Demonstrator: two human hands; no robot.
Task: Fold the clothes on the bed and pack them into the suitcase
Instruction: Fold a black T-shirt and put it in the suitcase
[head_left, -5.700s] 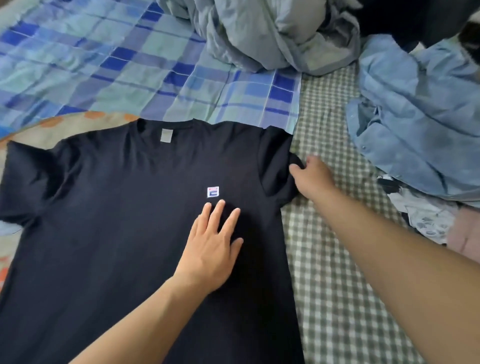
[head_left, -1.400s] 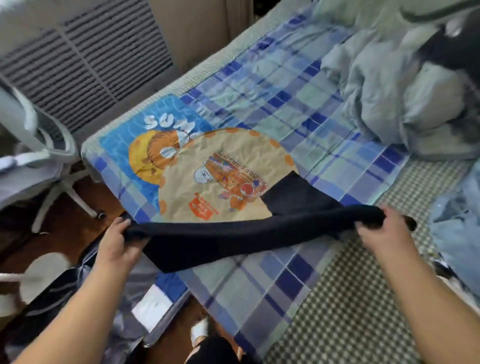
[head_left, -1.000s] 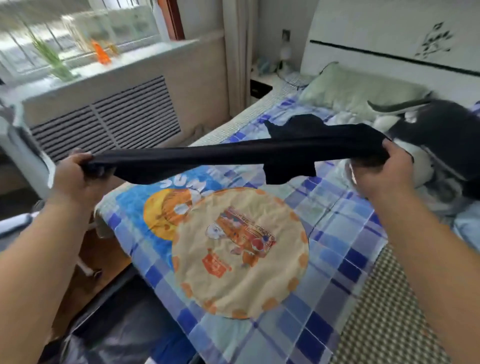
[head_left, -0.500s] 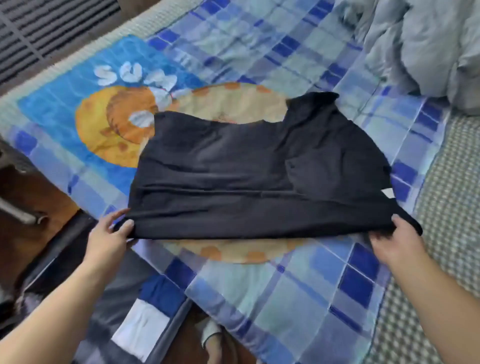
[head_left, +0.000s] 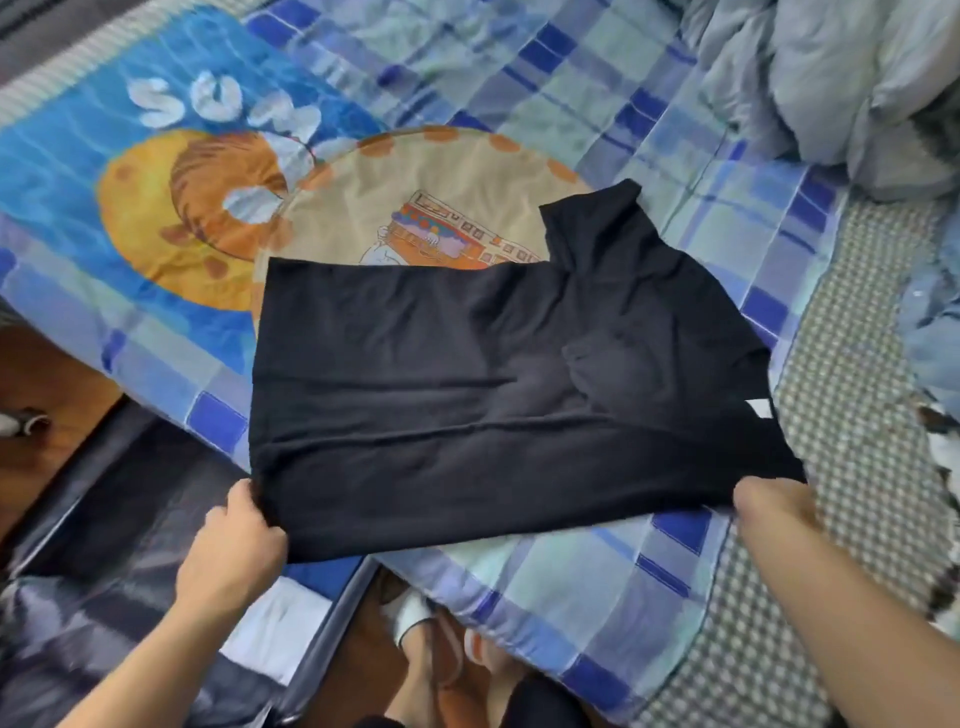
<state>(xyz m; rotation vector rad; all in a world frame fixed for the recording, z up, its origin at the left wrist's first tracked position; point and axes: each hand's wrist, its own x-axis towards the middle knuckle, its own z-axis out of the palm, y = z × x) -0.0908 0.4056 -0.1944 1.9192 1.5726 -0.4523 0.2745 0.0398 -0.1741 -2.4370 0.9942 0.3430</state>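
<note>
Lying flat on the bed (head_left: 857, 395), one black short-sleeved T-shirt of soft, matte knit fabric (head_left: 467, 374) is folded lengthwise into a rough rectangle, with a single sleeve projecting at the far right and a small white neck label (head_left: 759, 409) exposed at the right edge. The left hand (head_left: 234, 551) grips the near left corner, fingers curled on the cloth; the right hand (head_left: 774, 501) grips the near right corner, fingers hidden under the fabric. Beneath the shirt lies one thin blue plaid blanket with a printed orange cartoon panel (head_left: 197, 218); a green-checked sheet covers the bed at the right. One crumpled grey-blue quilt (head_left: 841, 83) is heaped at the far right. One open dark suitcase with a smooth lining (head_left: 119, 525) rests on the floor at the near left, partly hidden behind the left forearm.
</note>
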